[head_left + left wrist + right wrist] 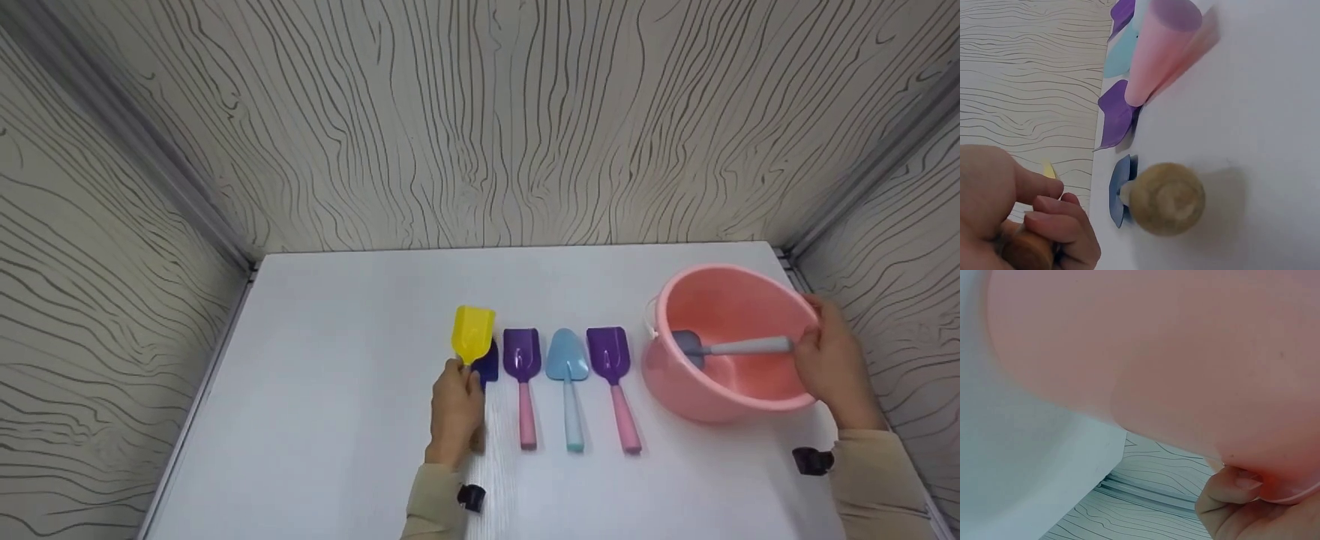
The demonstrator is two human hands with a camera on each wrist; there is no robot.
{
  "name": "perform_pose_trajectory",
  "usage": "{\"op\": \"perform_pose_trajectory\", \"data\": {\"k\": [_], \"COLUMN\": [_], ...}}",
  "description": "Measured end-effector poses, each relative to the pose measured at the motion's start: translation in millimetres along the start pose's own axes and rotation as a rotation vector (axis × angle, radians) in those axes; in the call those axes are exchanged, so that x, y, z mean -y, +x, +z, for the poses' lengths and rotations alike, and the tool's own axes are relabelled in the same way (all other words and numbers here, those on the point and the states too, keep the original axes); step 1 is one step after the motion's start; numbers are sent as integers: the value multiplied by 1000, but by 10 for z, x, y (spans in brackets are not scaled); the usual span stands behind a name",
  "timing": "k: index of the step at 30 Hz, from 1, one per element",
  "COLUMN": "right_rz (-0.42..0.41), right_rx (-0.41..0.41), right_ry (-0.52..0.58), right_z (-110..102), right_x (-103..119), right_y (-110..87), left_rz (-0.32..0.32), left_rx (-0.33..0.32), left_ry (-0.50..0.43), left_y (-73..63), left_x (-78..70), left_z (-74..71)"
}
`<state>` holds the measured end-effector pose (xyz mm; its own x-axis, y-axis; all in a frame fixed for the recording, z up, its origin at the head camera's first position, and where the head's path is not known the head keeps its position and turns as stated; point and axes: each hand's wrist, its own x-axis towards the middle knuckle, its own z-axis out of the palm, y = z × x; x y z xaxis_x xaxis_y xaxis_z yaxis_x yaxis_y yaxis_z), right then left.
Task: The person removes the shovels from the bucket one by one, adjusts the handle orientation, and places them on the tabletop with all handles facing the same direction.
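My left hand (456,409) grips a yellow toy shovel (473,332) by its wooden handle (1028,251), blade pointing away from me. Partly hidden by that hand in the head view, a dark blue shovel (490,365) with a wooden handle (1168,199) lies on the table. At the right, my right hand (836,364) pinches the rim of a pink bucket (694,394), thumb inside and fingers outside. The bucket leans with its mouth toward me. Inside it rests a grey-blue shovel (688,346) with a light grey handle.
Between the hands, a row of shovels lies on the white table (337,360): a purple one (523,356), a light blue one (568,360) and another purple one (610,356). Wood-patterned panels (480,135) rise behind and at both sides.
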<state>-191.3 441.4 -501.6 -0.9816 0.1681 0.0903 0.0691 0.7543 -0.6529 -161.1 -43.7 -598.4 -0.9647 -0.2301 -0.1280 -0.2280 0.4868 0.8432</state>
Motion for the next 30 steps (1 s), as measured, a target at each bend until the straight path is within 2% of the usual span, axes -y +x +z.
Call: {"op": "perform_pose_trajectory", "data": {"k": [5,11,22,30], "right_rz": [-5,-1,-21,-12], "right_rx": [0,7,-9,-15], "right_ry": [-14,-17,-2,-10], "right_z": [5,-7,2,3], "right_x": [10,2,-17,-20], "right_y": [-1,-1,6,-2], "left_rz": [-25,-57,-78,-110], "left_rx": [-52,-99,-136,-158], "left_ry": [-12,18,101,116], "left_y": [0,25,-15,-16], "left_x": [71,170,396,474], "left_z": [-61,-105,-162,-170]}}
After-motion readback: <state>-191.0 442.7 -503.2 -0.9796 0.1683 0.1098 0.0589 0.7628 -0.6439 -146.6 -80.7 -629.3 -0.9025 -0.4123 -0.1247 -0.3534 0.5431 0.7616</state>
